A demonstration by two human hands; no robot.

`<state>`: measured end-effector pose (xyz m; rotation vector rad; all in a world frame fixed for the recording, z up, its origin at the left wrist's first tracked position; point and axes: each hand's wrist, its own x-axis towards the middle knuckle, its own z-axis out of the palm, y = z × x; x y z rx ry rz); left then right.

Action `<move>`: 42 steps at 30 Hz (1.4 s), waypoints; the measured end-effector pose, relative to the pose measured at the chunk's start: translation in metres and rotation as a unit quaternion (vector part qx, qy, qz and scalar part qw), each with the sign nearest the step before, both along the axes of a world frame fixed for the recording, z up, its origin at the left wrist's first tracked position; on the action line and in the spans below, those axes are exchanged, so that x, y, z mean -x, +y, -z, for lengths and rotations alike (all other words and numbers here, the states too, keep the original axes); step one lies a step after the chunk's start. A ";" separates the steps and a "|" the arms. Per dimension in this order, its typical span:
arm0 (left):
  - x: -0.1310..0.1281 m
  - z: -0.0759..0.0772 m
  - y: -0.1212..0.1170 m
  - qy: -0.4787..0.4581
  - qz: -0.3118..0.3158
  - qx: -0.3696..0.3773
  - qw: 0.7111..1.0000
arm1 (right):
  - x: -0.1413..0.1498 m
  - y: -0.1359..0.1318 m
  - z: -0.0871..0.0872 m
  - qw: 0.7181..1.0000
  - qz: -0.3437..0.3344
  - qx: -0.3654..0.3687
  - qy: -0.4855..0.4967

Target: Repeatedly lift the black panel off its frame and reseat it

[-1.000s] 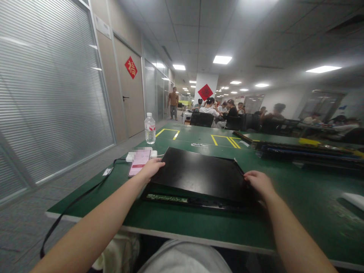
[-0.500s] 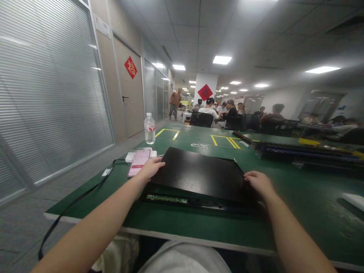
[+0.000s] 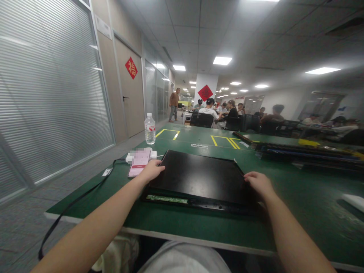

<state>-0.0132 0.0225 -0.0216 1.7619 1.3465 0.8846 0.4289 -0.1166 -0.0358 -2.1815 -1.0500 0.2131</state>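
Note:
A flat black screen panel [image 3: 201, 176] lies in or on a black frame [image 3: 218, 206] on the green table. Along the frame's near edge shows a strip of green circuit board [image 3: 167, 199]. My left hand [image 3: 153, 170] grips the panel's left edge, thumb on top. At the right edge, my right hand [image 3: 258, 182] pinches the panel's rim; its lower fingers are hidden below the edge. A phone [image 3: 138, 167] with a lit pink screen lies just left of my left hand.
A water bottle [image 3: 149, 129] stands at the table's far left. A black strap [image 3: 93, 185] hangs over the left edge. Long dark strips [image 3: 301, 151] are piled at the right, with a white object [image 3: 354, 201] nearer me. Yellow tape [image 3: 227, 140] marks the green table [image 3: 199, 227]. Several people sit beyond.
The far edge of the panel has come down, and the panel now sits flatter against the frame. Both hands keep their holds. In the background the walking person has shifted slightly left.

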 end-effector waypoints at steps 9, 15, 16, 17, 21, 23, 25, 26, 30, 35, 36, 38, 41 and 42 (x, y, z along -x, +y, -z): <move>0.000 0.001 0.001 0.102 -0.009 -0.038 0.994 | 0.002 0.000 -0.001 1.000 -0.001 -0.006 -0.018; 0.000 0.003 0.001 0.146 -0.010 -0.053 0.988 | 0.005 -0.001 -0.003 1.000 0.003 -0.006 -0.017; 0.000 0.003 0.001 0.147 -0.010 -0.052 0.988 | 0.005 -0.001 -0.003 1.000 0.002 -0.003 -0.015; 0.000 0.004 0.001 0.149 -0.011 -0.050 0.988 | 0.005 -0.001 -0.003 1.000 0.001 -0.001 -0.014; 0.000 0.005 0.003 0.166 -0.012 -0.052 0.985 | 0.005 -0.001 -0.004 1.000 0.003 0.003 -0.010; 0.001 0.005 0.003 0.166 -0.012 -0.056 0.984 | 0.005 -0.001 -0.004 1.000 0.001 0.000 -0.008; 0.001 0.006 0.004 0.160 -0.010 -0.061 0.985 | 0.005 -0.001 -0.005 1.000 -0.002 0.001 -0.007; 0.001 0.006 0.004 0.157 -0.010 -0.064 0.985 | 0.005 -0.001 -0.005 1.000 -0.002 0.001 -0.008; 0.001 0.006 0.005 0.170 -0.011 -0.073 0.983 | 0.005 -0.002 -0.005 1.000 0.000 0.000 -0.012; 0.001 0.008 0.006 0.200 -0.006 -0.090 0.976 | 0.005 -0.002 -0.006 1.000 0.001 0.007 -0.020; 0.001 0.008 0.006 0.205 -0.002 -0.094 0.974 | 0.005 -0.003 -0.006 1.000 0.003 0.011 -0.023; 0.001 0.008 0.006 0.218 -0.005 -0.094 0.971 | 0.006 -0.003 -0.008 0.999 0.006 0.019 -0.026; 0.000 0.008 0.004 0.237 -0.010 -0.104 0.966 | 0.007 -0.004 -0.011 0.999 0.006 0.021 -0.027; -0.001 0.007 0.004 0.241 -0.011 -0.094 0.966 | 0.008 -0.005 -0.012 0.999 0.007 0.022 -0.026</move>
